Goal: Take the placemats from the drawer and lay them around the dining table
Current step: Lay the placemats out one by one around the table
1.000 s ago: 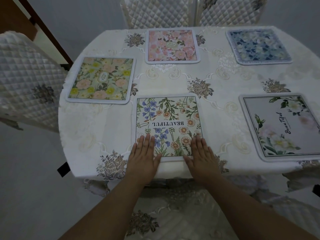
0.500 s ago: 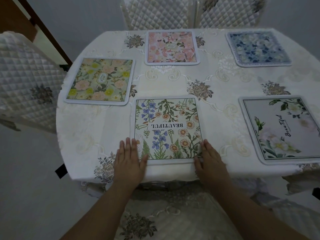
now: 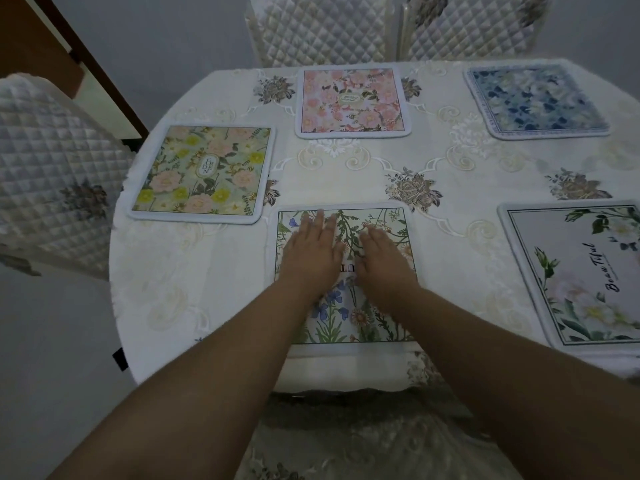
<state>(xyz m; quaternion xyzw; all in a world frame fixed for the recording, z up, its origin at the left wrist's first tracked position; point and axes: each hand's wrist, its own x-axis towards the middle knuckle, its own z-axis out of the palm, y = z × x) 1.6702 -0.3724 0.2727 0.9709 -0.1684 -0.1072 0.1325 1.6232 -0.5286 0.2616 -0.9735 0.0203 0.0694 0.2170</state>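
In the head view both hands lie flat and released, fingers straight, side by side on the wildflower mat (image 3: 341, 317) at the near edge of the worktop (image 3: 207, 289): the left hand (image 3: 313, 252) and right hand (image 3: 384, 261) cover most of its printed word, so only a few letters show between them. Four more mats lie around the worktop, well apart: a yellow-flower mat (image 3: 202, 174) at left, a pink mat (image 3: 351, 102) at the far side, a blue mat (image 3: 535, 102) far right, and a white-flower mat (image 3: 581, 275) cut off by the right frame edge. Quilted chairs (image 3: 48, 168) stand partly out of frame, and the blue mat's pattern is too blurred to read.
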